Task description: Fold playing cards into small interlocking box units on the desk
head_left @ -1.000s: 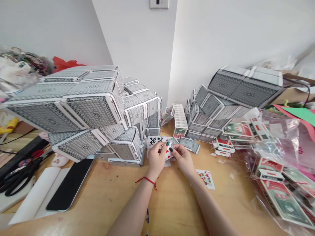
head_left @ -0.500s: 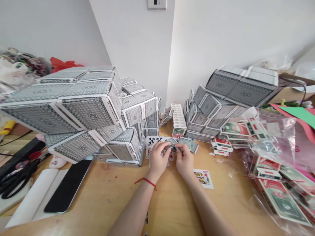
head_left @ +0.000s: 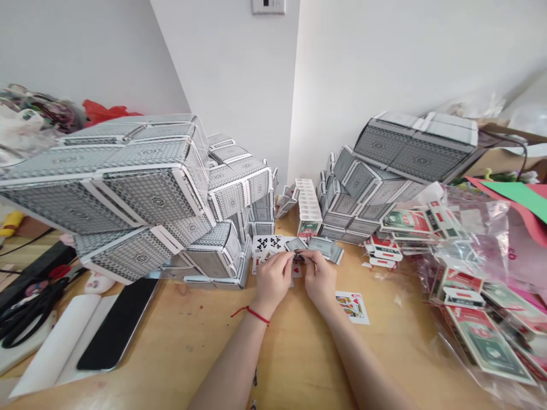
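Observation:
At the middle of the table, my left hand (head_left: 276,279) and my right hand (head_left: 319,276) come close together, fingertips pinched. Between them is a small playing card (head_left: 299,258), partly hidden by the fingers and seen at a slant. Face-up playing cards (head_left: 268,245) lie under and beyond my left hand. Just past my right hand are grey-backed folded cards (head_left: 325,246), with another one to their left. A king of hearts (head_left: 354,307) lies face up on the table, right of my right wrist.
Large stacked blocks of grey-backed cards (head_left: 145,193) rise on the left, others (head_left: 363,193) on the right. A row of card boxes (head_left: 308,208) stands between them. Green-and-red card boxes (head_left: 487,336) and clear plastic lie right. A black phone (head_left: 117,324) and scissors (head_left: 36,310) lie left.
My fingertips have shifted on the card between them; its dark part shows less. My left fingers are now straighter. The whole view has slid slightly; the surrounding things stay in place.

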Motion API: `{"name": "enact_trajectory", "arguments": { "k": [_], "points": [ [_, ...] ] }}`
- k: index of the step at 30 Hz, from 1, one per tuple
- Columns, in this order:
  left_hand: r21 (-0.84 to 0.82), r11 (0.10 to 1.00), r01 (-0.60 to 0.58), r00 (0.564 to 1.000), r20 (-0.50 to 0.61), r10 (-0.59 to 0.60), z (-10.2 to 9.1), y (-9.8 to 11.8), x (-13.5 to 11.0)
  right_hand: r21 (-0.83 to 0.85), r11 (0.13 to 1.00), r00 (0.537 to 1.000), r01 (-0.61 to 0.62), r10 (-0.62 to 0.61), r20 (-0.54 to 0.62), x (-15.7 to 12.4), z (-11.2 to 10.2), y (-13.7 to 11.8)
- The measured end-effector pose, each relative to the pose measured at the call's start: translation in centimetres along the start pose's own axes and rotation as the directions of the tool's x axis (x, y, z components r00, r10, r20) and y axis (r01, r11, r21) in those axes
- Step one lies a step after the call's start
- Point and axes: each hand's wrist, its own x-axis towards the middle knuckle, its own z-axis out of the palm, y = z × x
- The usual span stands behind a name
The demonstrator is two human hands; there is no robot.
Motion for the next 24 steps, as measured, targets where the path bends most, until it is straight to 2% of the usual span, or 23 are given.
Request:
{"name": "enact_trajectory", "arguments": {
  "k": [7,16,24],
  "points": [
    [0.003,1.0,-0.017,1.0,0.007,0.017,0.06,-0.13,0.0,0.039,0.998,0.997,-0.04,0.042,-0.065,0.16,0.14,-0.05],
    [-0.025,1.0,-0.008,1.0,-0.008,0.008,0.33,0.07,0.09,-0.052,0.998,0.994,-0.028,0.023,-0.106,-0.08,0.14,0.39],
    [-0.023,1.0,-0.018,1.0,0.0,0.018,0.47,0.27,0.01,-0.132,0.991,0.996,-0.019,0.007,-0.091,-0.19,-0.22,0.01]
  ]
}}
